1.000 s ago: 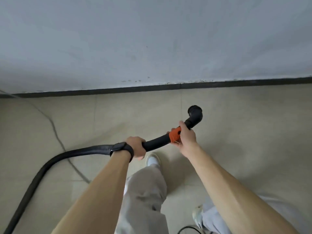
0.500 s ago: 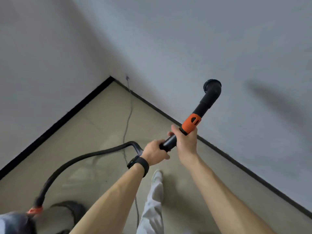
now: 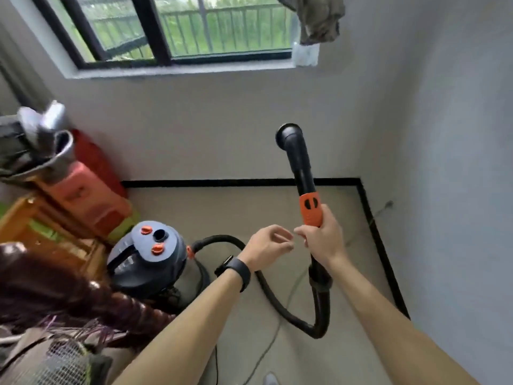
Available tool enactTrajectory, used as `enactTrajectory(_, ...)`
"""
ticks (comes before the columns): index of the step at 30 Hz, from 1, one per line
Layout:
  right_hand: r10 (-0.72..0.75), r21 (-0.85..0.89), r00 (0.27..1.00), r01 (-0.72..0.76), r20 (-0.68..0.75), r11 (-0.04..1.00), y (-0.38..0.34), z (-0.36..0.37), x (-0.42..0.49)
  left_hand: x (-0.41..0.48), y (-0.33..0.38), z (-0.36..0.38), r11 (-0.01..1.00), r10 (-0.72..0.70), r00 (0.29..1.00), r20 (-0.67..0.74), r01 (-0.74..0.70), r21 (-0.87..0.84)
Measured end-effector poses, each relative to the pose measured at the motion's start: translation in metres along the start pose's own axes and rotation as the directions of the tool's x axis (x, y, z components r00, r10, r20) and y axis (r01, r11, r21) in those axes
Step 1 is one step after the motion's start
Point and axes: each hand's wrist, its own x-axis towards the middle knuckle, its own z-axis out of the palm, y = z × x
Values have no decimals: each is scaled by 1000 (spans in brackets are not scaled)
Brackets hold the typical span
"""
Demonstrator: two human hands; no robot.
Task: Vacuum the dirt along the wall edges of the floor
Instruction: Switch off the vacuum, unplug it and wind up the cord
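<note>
A: Hand poses at this entry?

B: The right hand (image 3: 323,241) was raised in front of the body. Its fingers were wrapped round the vacuum tube (image 3: 301,168), at the lower edge of the orange sleeve (image 3: 310,209). The left hand (image 3: 266,245) hung just beside it with its fingers loosely curled, grasping nothing and clear of the tube. It was blurred. A black band (image 3: 236,269) sat on that wrist.

A: Where was the working end?

B: The nozzle (image 3: 289,134) pointed up and away, off the floor (image 3: 236,209), and was seen against the wall (image 3: 222,129) under the window (image 3: 180,29).

A: Materials and shapes?

B: The tube was smooth black plastic, bent near its round mouth. The hose (image 3: 322,307) was black and ribbed. It looped down below the right hand and back to the vacuum cleaner (image 3: 155,262), a dark drum with a grey lid and orange knobs (image 3: 146,229). The floor was pale beige, edged by a black skirting (image 3: 222,183) that met in a corner on the right.

A: Containers?

B: A dark bag (image 3: 19,154) at far left held grey crumpled items (image 3: 41,120), too blurred to identify. A mesh basket (image 3: 61,362) sat at lower left, and I could not tell what was in it.
</note>
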Motion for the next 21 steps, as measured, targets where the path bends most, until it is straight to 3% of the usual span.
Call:
enactTrajectory(6,-127,-83,975,143,181,986,-38,84,63,13,-62,-113,980,-185,923,-338,147,-134)
enactTrajectory(12,-247,-119,903,305,351,945,-73,167,128,30,-109,-175,937,-331,802,-497,214,-278)
enactTrajectory(17,-140,-155,860,245,491,957,-84,227,193,63,-145,-206,884,-459,689,-561,289,-369)
enactTrajectory(21,-31,-167,801,163,598,972,-88,267,251,83,-156,-221,823,-565,538,-626,307,-478)
